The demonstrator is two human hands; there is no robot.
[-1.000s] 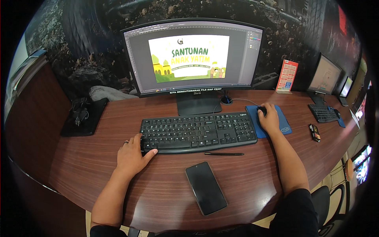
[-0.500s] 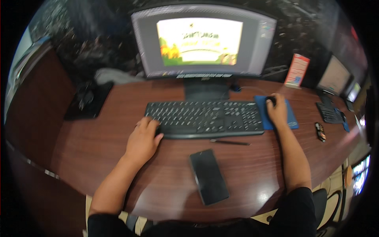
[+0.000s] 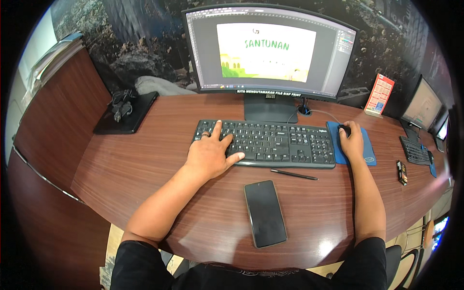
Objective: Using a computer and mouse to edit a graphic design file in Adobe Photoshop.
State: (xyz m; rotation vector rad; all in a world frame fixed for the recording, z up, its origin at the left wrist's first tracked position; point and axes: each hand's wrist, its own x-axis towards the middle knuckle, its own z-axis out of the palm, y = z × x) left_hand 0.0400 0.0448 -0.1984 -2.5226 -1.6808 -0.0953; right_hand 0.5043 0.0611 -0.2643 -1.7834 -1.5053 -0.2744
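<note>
My left hand [image 3: 211,151] rests over the left part of a black keyboard [image 3: 270,144], its fingers spread on the keys and a dark ring on one finger. At the keyboard's right, my right hand [image 3: 353,142] is wrapped over a black computer mouse [image 3: 344,129] on a blue mouse pad [image 3: 368,147]. Behind the keyboard stands a wide monitor [image 3: 333,72], showing a bright picture with green lettering and a green and yellow lower edge inside an editing window. A black pen [image 3: 295,174] lies just in front of the keyboard. Nearer me lies a dark-screened phone [image 3: 266,214].
On the left, a cable with a plug [image 3: 120,108] lies on a closed black laptop [image 3: 136,122], beside a wooden partition [image 3: 63,101]. At right are an orange desk calendar [image 3: 379,94], a small dark box [image 3: 402,172], a second keyboard [image 3: 414,150] and another monitor [image 3: 421,106].
My left hand has moved from the keyboard's lower left corner onto its keys, fingers spreading. Less of the picture's artwork shows on the screen. The whole view has shifted; my right hand stays on the mouse.
</note>
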